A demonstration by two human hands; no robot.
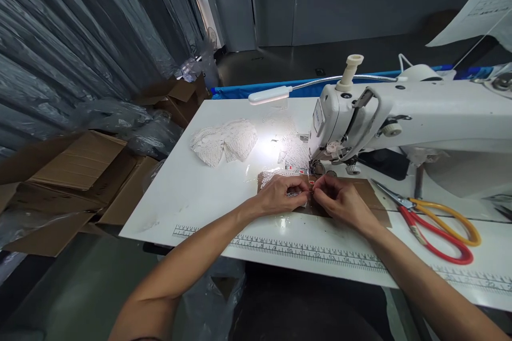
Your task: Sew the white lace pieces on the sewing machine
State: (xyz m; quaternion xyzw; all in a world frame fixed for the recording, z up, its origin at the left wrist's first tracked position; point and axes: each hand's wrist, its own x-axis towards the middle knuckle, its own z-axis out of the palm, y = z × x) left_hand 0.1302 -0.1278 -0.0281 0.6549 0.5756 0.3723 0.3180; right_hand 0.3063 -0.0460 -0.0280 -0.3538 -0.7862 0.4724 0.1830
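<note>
My left hand (283,194) is closed in a pinch over white lace fabric (272,175) lying on a brown cardboard piece (370,197). Close beside it, my right hand (340,200) pinches too, its fingertips nearly meeting the left ones. What sits between the fingertips is too small to make out. Both hands rest just in front of the needle area of a white sewing machine (432,109). Beyond them, another lace piece (295,150) lies on the table by the presser foot. Small red marks show near the fingers.
Scissors (436,216) with red and yellow handles lie to the right. A printed ruler (296,249) runs along the front of the white table (180,192). More lace (226,141) lies at left under a lamp (270,95). Cardboard boxes (84,162) stand on the floor at left.
</note>
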